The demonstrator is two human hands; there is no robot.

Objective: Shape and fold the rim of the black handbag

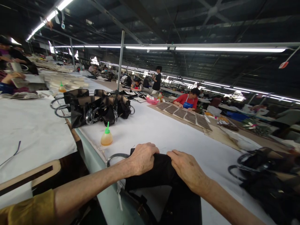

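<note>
Far left, a dark strap [25,178] lies on a pale wooden board at the table edge. Behind it, a small orange bottle [62,88] stands near a cluster of black bags [98,107] with clear ring handles, bunched on the white table [159,128].

Closer in, a glue bottle [106,137] with a green nozzle stands upright, just beyond the left hand; any label on it is too small to read.

Now the hands: the left hand [142,157] has its fingers curled together and clamped over the top edge of the black bag [161,179], which sits at the near edge of the table and hangs down toward the person. A clear handle [116,156] pokes out just left of that hand. The right hand [187,168] sits right beside it, fingers bent down and gripping the same edge.

Farther back, a pink basket [152,100], then a co-worker in red [189,100] leaning over a row of brown panels [185,114]. Far right, 1 more heap of dark bags [264,168], blurred.
</note>
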